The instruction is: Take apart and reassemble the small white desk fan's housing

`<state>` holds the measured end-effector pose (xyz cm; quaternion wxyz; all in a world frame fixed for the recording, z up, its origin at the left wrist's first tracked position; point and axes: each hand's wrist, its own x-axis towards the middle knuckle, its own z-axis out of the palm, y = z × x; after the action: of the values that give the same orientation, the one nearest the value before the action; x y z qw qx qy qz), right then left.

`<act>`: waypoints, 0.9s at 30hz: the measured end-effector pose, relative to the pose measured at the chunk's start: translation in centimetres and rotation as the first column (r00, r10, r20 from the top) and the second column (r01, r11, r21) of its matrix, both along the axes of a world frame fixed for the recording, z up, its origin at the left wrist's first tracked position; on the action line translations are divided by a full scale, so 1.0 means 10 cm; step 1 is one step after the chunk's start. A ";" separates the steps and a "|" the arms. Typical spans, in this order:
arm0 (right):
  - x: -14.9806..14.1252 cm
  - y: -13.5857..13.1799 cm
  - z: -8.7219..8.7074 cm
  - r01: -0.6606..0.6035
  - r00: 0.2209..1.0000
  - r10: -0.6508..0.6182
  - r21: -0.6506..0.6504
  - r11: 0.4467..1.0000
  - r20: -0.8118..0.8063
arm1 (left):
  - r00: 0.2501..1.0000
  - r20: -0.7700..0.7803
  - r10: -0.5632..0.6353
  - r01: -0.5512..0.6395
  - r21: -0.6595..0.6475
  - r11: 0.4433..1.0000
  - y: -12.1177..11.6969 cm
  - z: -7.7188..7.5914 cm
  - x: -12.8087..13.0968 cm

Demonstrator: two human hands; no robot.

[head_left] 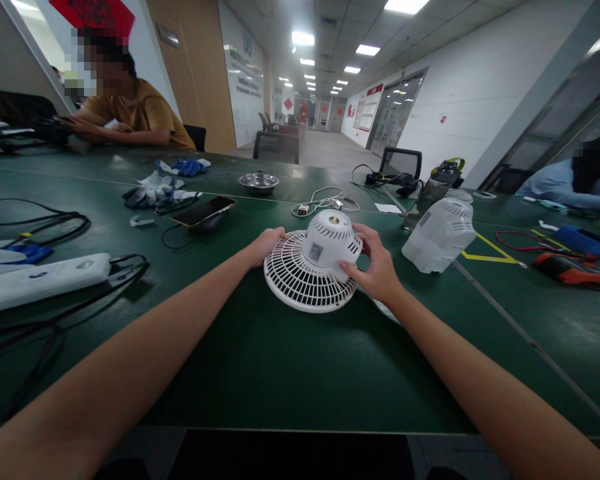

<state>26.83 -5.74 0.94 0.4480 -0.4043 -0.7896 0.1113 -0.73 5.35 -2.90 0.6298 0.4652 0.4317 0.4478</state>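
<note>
A white fan head lies with its round slatted grille down and its domed motor housing up, above the green table. My left hand grips the grille's left rim, its fingers partly hidden behind the edge. On the other side my right hand is closed around the motor housing, thumb on the near face and fingers behind. A label with a square code shows on the housing. To the right stands a white plastic fan base with vent slots.
Behind the fan lie a coiled white cable and a metal bowl. A phone, gloves and a power strip are at left. A dark bottle and an orange multimeter are at right. Two people sit at the table.
</note>
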 end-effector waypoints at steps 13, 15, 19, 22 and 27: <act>0.01 -0.01 0.00 -0.046 0.999 0.045 -0.027 0.999 -0.029 | 0.973 -0.222 -0.066 0.185 0.574 0.798 -0.70 0.57 0.19; 0.00 -0.01 0.00 -0.047 0.998 0.046 -0.031 0.998 -0.038 | 0.973 -0.177 -0.148 0.218 0.490 0.844 -0.78 0.64 0.24; 0.00 -0.01 0.00 -0.061 0.997 0.060 -0.034 0.998 -0.040 | 0.971 -0.184 -0.150 0.217 0.431 0.876 -0.78 0.66 0.26; 0.00 -0.02 0.00 -0.066 0.996 0.063 -0.044 0.997 -0.056 | 0.948 -0.294 -0.124 0.266 0.514 0.815 -0.71 0.61 0.24; 0.00 -0.03 0.00 -0.070 0.996 0.067 -0.057 0.996 -0.053 | 0.926 -0.361 -0.110 0.316 0.584 0.747 -0.67 0.57 0.21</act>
<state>26.87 -5.99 0.97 0.4519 -0.3870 -0.7876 0.1603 1.40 -1.35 2.81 0.4099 0.7593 0.2902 0.4138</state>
